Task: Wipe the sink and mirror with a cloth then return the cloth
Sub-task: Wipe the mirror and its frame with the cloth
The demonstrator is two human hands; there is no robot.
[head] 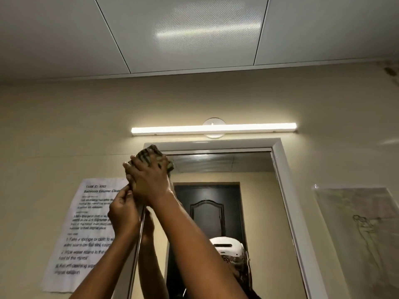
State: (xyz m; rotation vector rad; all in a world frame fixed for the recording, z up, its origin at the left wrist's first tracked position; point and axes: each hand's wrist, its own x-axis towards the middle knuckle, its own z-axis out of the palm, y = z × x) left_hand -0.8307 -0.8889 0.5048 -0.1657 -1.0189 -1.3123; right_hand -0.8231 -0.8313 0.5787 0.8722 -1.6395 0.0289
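Nearest to us, both our forearms rise from the bottom edge toward the upper left corner of the mirror. Our right hand lies flat with fingers spread over the cloth, pressing it against the glass and the top left corner of the white mirror frame. The cloth is dark with a plaid pattern, bunched under the palm, with its edges showing above the fingertips and to the right of the hand. Our left hand sits just below and to the left, its fingers pinched on a lower edge of the cloth near the frame's left side.

Behind the left hand, a printed paper sheet is stuck to the beige wall, partly covered by the arm; its text is blurred in places, though a heading about a bathroom counter and numbered steps can be read in part.

In the glass we see our arms reflected, a dark panelled door, and a white head-worn device.

To the right of the mirror, a clear plastic sleeve holding a faint drawing hangs on the wall. Above the frame, a lit tube lamp runs across on a round mount. Farthest up are the pale ceiling panels, carrying a soft reflection.
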